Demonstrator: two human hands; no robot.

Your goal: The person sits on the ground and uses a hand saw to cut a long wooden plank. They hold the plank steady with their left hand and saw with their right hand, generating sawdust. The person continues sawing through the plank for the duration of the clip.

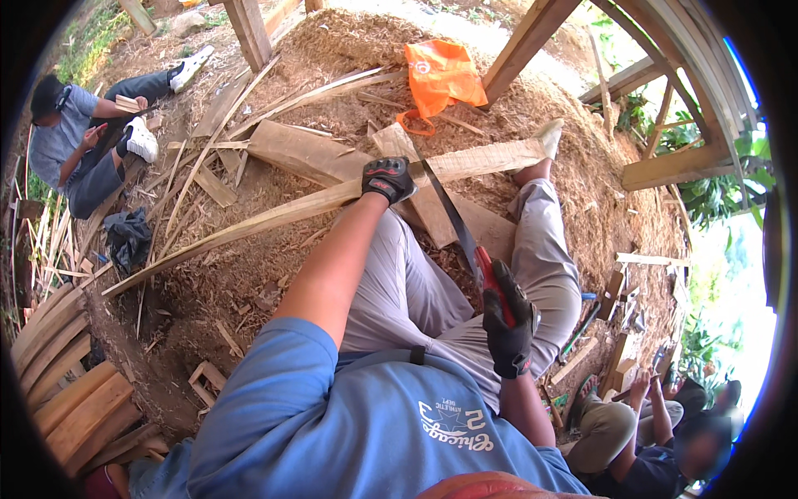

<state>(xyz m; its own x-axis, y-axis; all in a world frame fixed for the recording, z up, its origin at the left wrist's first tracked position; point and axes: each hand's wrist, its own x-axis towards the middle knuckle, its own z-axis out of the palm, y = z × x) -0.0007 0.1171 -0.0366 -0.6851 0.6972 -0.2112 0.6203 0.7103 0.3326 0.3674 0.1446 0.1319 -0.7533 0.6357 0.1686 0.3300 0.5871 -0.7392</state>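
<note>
A long, rough wooden plank (274, 218) slants across in front of me from lower left to upper right. My left hand (388, 179), in a black and red glove, is closed over it near its middle. In my gloved right hand (509, 320) is a handsaw (453, 214), gripped by its red handle. The dark blade points up and left, its far part beside the plank's edge, just right of my left hand. Whether the teeth touch the wood I cannot tell. My foot (546, 143) is at the plank's right end.
Wider boards (303, 154) lie under and behind the plank on ground strewn with shavings. An orange bag (445, 76) lies beyond, near timber posts. One person (79, 137) sits at far left, another (640, 424) at lower right near tools. Stacked timber (83, 407) stands lower left.
</note>
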